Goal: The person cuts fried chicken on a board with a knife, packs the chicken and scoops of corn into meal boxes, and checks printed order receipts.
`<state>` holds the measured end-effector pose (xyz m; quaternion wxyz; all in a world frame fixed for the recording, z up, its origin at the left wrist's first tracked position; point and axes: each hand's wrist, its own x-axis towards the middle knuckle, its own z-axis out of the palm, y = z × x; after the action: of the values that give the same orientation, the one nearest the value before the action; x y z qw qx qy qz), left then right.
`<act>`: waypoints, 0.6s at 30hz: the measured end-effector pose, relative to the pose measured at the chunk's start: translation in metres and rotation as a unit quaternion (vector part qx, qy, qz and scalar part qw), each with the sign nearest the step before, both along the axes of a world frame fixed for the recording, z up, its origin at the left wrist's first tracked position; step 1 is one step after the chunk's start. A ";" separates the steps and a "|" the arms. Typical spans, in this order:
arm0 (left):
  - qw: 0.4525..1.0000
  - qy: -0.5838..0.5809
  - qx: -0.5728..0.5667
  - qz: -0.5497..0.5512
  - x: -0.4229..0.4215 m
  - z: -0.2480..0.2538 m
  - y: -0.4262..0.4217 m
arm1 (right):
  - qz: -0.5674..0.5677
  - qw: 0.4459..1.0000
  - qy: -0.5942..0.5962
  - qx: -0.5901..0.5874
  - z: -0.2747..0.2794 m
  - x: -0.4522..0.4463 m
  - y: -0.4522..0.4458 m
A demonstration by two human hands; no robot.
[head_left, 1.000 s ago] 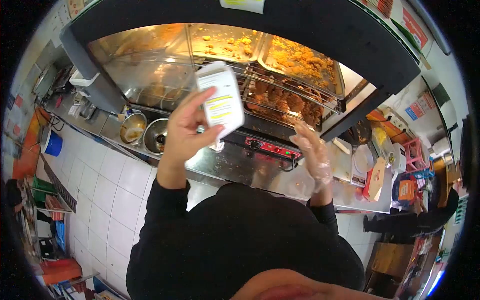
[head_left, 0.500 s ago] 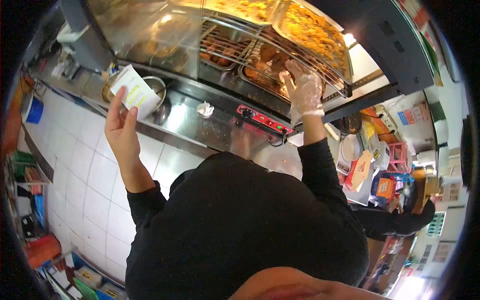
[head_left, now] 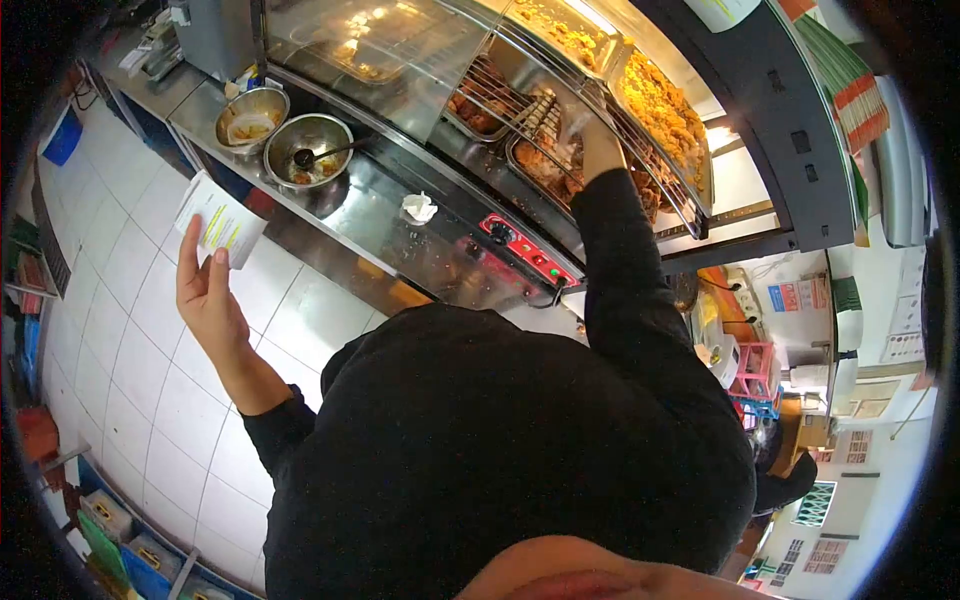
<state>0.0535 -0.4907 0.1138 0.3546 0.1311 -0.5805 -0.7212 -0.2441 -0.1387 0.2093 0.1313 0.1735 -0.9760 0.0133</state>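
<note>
My left hand [head_left: 214,305] is closed on a white paper packet [head_left: 225,222] with yellow-marked print, held up over the floor left of the counter. Inside the lit food warmer [head_left: 640,110], my right hand [head_left: 578,125] wears a clear plastic glove and is among browned meat pieces [head_left: 540,165] in a metal tray, below a wire rack [head_left: 655,165]. Blur and the rack hide its fingers, so I cannot tell whether it grips a piece. A ridged, light-coloured strip [head_left: 540,118] lies just left of the glove.
Two steel bowls stand on the counter at left; the nearer bowl [head_left: 325,135] holds a dark ladle [head_left: 335,152]. Crumpled tissue [head_left: 419,207] lies by the red control panel [head_left: 525,250]. Trays of yellow food [head_left: 660,105] fill the warmer's back. Another person [head_left: 785,485] is at right.
My right hand has reached deeper into the warmer, leftward over the meat tray. My left hand has moved left and down with the packet, and the whole view has shifted.
</note>
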 end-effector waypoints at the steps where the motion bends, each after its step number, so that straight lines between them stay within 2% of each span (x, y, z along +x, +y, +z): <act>1: 1.000 0.001 -0.005 0.016 0.004 -0.002 -0.002 | 0.007 1.000 -0.002 0.008 -0.005 -0.004 -0.005; 3: 0.999 0.008 -0.004 0.045 0.009 -0.003 -0.001 | 0.021 1.000 0.004 0.016 -0.005 -0.004 -0.014; 8: 0.999 -0.009 -0.010 0.041 0.012 -0.007 0.000 | 0.050 0.998 0.014 0.035 -0.015 -0.006 -0.020; 10: 0.999 0.027 0.014 0.034 0.013 -0.006 0.000 | 0.053 0.998 0.019 0.039 -0.015 -0.001 -0.014; 15: 0.999 0.010 0.015 0.047 0.009 -0.009 0.000 | 0.032 0.998 0.019 0.049 0.002 0.011 0.018; 18: 0.999 -0.027 -0.016 0.021 0.003 -0.012 0.002 | 0.024 0.997 0.014 0.068 -0.006 0.020 0.032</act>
<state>0.0568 -0.4887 0.1022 0.3560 0.1571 -0.5982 -0.7005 -0.2243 -0.1069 0.2031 0.1325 0.2059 -0.9681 -0.0527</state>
